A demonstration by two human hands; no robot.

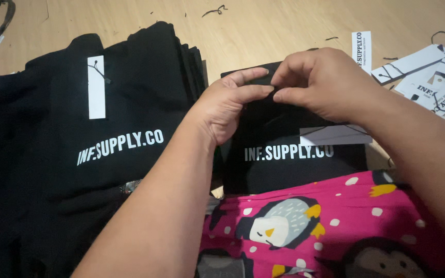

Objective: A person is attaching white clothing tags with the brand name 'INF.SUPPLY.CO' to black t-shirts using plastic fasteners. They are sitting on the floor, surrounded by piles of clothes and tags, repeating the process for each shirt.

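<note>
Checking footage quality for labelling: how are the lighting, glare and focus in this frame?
Head view: soft, even light; folded black garment loses its folds in shadow; left hand and right hand fairly sharp; white paper tags at the right edge are overexposed and slightly blurred.

The hands (271,87) cover the top edge of the folded black garment (284,128), hiding whatever the fingertips pinch. The paper tags (428,77) and the black stack (52,170) are cut off by the frame edges. The pink penguin-print cloth (336,226) hides the garment's lower part.
</note>
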